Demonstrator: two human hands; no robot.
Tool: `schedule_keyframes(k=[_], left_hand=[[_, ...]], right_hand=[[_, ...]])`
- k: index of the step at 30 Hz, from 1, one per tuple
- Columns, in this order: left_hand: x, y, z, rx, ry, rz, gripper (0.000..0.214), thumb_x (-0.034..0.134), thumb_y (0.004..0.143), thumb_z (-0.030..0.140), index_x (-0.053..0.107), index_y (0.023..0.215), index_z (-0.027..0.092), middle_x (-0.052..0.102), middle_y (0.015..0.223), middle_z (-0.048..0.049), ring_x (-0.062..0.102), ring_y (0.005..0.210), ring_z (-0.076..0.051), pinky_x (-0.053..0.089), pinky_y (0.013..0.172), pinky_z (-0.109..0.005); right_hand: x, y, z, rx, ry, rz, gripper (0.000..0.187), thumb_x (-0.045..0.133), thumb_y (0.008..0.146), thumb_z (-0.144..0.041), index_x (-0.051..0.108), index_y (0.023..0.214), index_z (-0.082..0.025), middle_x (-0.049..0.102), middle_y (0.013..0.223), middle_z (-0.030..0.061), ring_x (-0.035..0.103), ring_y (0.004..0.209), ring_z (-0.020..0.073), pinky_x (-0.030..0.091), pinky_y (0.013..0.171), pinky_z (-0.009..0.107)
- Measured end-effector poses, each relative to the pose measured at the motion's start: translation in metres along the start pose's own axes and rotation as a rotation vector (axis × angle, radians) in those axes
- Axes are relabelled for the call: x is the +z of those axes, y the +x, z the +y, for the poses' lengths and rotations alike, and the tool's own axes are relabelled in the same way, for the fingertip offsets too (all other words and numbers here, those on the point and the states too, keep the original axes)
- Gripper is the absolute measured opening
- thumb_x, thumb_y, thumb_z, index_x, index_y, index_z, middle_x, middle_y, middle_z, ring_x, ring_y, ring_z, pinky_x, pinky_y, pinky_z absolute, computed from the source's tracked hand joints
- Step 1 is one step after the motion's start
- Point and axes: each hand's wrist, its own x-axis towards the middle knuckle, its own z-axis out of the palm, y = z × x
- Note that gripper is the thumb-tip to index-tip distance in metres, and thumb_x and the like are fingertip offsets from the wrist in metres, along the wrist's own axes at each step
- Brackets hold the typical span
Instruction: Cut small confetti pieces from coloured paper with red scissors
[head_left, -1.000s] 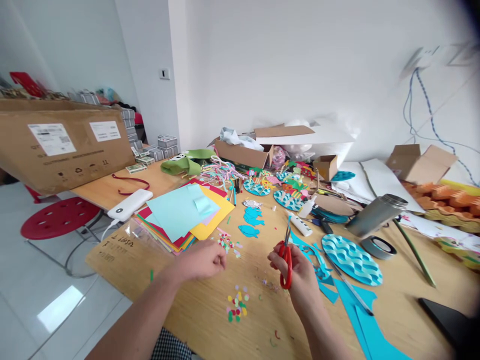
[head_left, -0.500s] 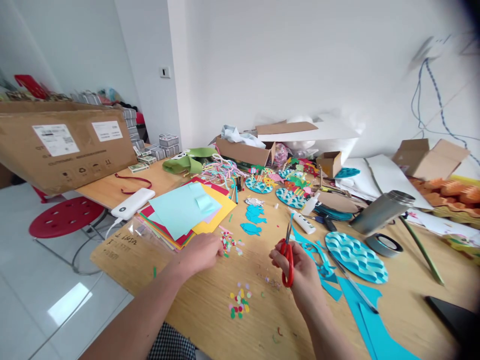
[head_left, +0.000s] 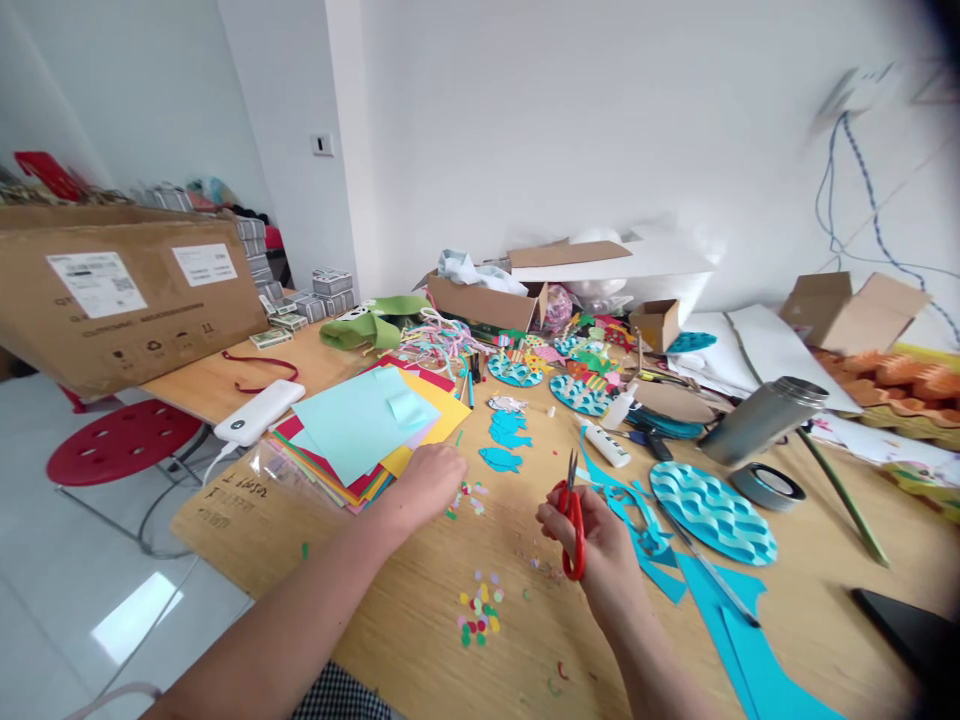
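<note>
The right hand (head_left: 602, 548) is clasping red scissors (head_left: 574, 515), blades toward twelve o'clock; the left hand (head_left: 431, 482) is touching paper scraps (head_left: 471, 493), its grip hidden.

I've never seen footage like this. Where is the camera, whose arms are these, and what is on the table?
There is no machine here. These are a person's own bare arms, filmed by one camera worn on the head, which looks forward and down, so you see roughly what that person sees. The right hand holds red scissors with the blades pointing away. The left hand is knuckles-up next to a stack of coloured paper, just beside some small paper scraps. Whether it grips anything is hidden. On the wooden table lie cut paper dots, blue paper fish, a wavy blue disc, a glue bottle, a metal flask and a roll of tape.
</note>
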Motion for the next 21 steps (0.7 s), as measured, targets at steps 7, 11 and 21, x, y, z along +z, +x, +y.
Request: schedule_keyframes(k=[7, 11, 21], left_hand=[[0.007, 0.009, -0.001, 0.193, 0.162, 0.054, 0.014, 0.05, 0.074, 0.009, 0.063, 0.074, 0.014, 0.062, 0.079, -0.0105, 0.056, 0.084, -0.022, 0.042, 0.075, -0.032], [0.009, 0.008, 0.0, 0.236, 0.213, 0.079, 0.011, 0.052, 0.075, 0.01, 0.062, 0.073, 0.013, 0.061, 0.076, -0.0095, 0.055, 0.082, -0.023, 0.042, 0.074, -0.032], [0.015, 0.005, 0.0, 0.271, 0.276, 0.158, 0.011, 0.051, 0.076, 0.009, 0.06, 0.074, 0.014, 0.06, 0.075, -0.0072, 0.054, 0.08, -0.021, 0.042, 0.071, -0.032]], right_hand=[[0.001, -0.001, -0.004, -0.005, 0.031, 0.004, 0.025, 0.068, 0.067, -0.033, 0.05, 0.077, -0.019, 0.054, 0.071, -0.001, 0.053, 0.064, 0.0141, 0.044, 0.057, 0.026], [0.001, 0.0, -0.002, -0.009, 0.032, 0.022, 0.026, 0.069, 0.066, -0.034, 0.05, 0.076, -0.018, 0.054, 0.07, -0.0007, 0.053, 0.063, 0.0144, 0.044, 0.056, 0.026], [0.001, 0.0, -0.004, -0.007, 0.022, 0.017, 0.025, 0.068, 0.068, -0.033, 0.051, 0.077, -0.018, 0.054, 0.068, -0.0004, 0.053, 0.061, 0.0137, 0.043, 0.055, 0.025]])
